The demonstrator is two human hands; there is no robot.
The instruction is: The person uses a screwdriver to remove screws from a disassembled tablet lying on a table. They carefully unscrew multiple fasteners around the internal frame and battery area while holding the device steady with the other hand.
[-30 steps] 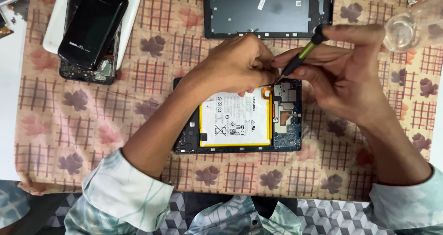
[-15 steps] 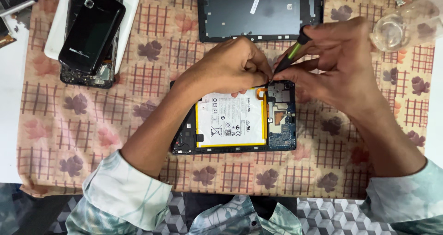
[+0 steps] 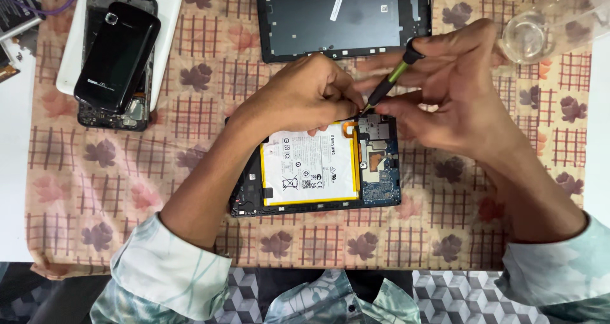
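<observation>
right hand [image 3: 464, 101] gripping screwdriver [image 3: 389, 82], tip touching top edge of opened tablet [image 3: 318, 168] | left hand [image 3: 305, 98] curling, pressing down on tablet | tablet lying mid-cloth [image 3: 127, 190] on desk

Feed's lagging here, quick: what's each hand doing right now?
Left hand: fingers curled, pressing on the top edge of the opened tablet; whether it pinches anything cannot be told.
Right hand: closed on the green-and-black screwdriver.

Left hand [image 3: 305, 98] curled, palm down, right hand [image 3: 457, 89] seemingly pinching, fingers [image 3: 406, 108] bunched, forearms converging
</observation>
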